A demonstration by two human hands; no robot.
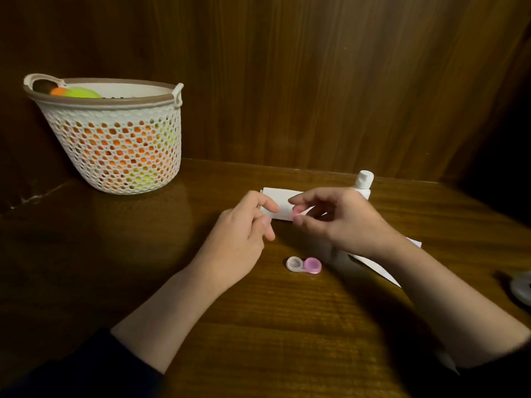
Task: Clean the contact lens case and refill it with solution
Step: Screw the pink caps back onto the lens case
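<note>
Right hand (339, 216) pinches pink cap (296, 216), freshly unscrewed | left hand (244, 234) loosely curled, empty | case (304, 265) at six o'clock, open for cleaning

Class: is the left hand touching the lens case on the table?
Apart. The head view shows bare table between the left hand and the lens case, which lies alone below both hands.

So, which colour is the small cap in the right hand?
Pink. The head view shows the cap pinched by the right hand.
</note>
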